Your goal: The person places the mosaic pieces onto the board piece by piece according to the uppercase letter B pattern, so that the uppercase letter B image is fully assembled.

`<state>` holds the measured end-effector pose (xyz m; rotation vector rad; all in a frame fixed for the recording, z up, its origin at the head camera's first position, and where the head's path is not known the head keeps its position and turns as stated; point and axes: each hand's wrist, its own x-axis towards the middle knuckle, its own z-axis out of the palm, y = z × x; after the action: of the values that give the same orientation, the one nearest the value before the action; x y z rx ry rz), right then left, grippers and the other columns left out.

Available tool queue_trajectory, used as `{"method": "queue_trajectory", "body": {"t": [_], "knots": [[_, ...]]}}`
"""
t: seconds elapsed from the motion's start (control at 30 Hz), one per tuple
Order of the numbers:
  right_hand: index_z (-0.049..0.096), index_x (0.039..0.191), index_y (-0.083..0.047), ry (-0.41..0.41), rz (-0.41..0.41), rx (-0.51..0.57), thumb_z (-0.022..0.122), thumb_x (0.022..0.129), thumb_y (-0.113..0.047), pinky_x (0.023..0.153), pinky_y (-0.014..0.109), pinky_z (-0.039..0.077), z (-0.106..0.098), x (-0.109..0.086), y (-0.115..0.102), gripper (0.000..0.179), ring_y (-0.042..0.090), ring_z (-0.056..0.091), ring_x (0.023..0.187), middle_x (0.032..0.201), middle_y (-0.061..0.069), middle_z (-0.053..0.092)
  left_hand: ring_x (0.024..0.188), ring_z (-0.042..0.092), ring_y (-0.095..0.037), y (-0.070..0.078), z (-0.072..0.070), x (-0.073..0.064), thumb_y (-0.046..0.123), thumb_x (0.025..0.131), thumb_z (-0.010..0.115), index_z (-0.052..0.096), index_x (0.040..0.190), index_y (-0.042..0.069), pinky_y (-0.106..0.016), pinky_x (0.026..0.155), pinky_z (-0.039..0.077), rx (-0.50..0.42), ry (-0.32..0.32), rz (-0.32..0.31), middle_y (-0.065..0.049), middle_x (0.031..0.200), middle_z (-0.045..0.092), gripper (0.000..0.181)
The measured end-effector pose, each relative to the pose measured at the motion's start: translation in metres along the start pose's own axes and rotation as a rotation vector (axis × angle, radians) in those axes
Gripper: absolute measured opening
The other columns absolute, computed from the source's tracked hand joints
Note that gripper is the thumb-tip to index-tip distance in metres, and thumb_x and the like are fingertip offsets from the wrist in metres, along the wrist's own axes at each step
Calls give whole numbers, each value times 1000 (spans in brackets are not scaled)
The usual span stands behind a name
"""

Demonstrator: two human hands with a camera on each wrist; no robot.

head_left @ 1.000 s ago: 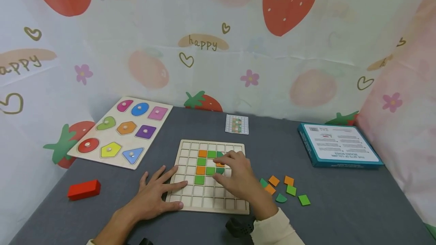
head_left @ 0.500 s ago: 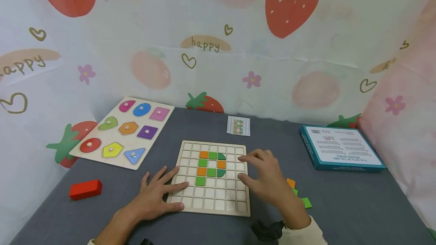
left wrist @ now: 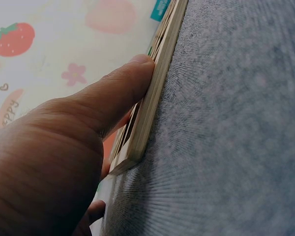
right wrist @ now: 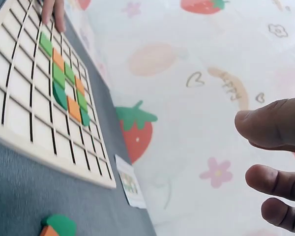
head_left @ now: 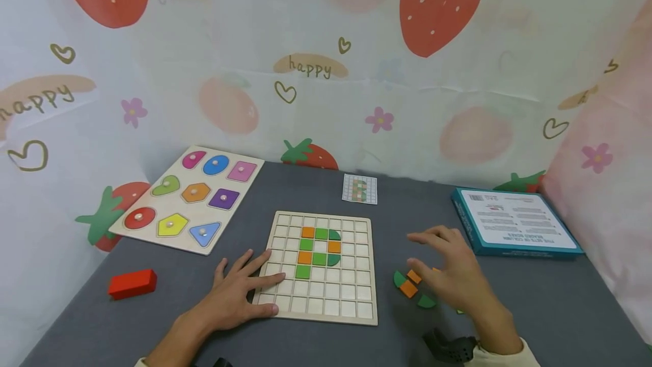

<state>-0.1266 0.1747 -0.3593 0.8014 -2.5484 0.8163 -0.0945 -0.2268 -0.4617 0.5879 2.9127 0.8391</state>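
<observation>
A wooden grid board (head_left: 341, 293) lies on the grey table, with orange, green and dark green quarter-round tiles set in its upper middle squares. My left hand (head_left: 236, 293) rests spread on the board's left edge; in the left wrist view its thumb (left wrist: 123, 81) presses the board's rim. Above the loose tiles to the right of the board hovers my right hand (head_left: 453, 271), thumb and fingers parted with nothing between them. Beneath and beside it lie orange tiles (head_left: 408, 289) and dark green quarter-round tiles (head_left: 426, 301); other tiles are partly hidden by the hand.
A pattern card (head_left: 359, 189) lies behind the board. At the back left is a shape puzzle board (head_left: 175, 200) with knobbed pieces, and a red block (head_left: 132, 284) lies in front of it. A teal box (head_left: 517, 222) stands at the back right.
My right hand has moved right, from over the board to above the loose tiles, leaving the set tiles uncovered. The left hand keeps its place on the board.
</observation>
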Motion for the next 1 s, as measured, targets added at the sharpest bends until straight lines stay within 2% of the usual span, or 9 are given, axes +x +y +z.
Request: {"method": "queue_trajectory", "body": {"t": [0.23, 0.43, 0.77, 1.0], "knots": [[69, 117, -11, -8, -16, 19, 81, 77, -7, 70, 45, 43, -7, -7, 16, 42, 20, 47, 94, 106, 0, 58, 141, 14, -42, 1, 1, 0, 64, 79, 67, 61, 134, 32, -72, 98, -5, 4, 2, -4, -4, 155, 29, 65], [68, 118, -9, -54, 2, 58, 79, 81, -8, 71, 48, 43, -1, -11, 36, 39, 22, 46, 95, 109, 2, 58, 141, 14, -43, 1, 0, 1, 65, 78, 66, 61, 134, 32, -72, 98, -5, 3, 1, -9, -5, 155, 30, 65], [65, 123, -7, -227, 106, 191, 75, 85, -7, 84, 62, 39, 18, -20, 73, 40, 34, 45, 110, 119, 7, 56, 141, 14, -43, 1, 0, 1, 64, 79, 66, 60, 134, 32, -72, 98, -5, 2, -1, -2, -5, 155, 29, 65], [64, 126, -9, -326, 120, 209, 75, 85, -9, 87, 59, 38, 25, -26, 86, 42, 35, 43, 112, 125, 9, 54, 141, 14, -43, 1, 0, 1, 64, 79, 67, 61, 134, 32, -72, 98, -5, -8, -1, -2, -5, 156, 28, 64]]}}
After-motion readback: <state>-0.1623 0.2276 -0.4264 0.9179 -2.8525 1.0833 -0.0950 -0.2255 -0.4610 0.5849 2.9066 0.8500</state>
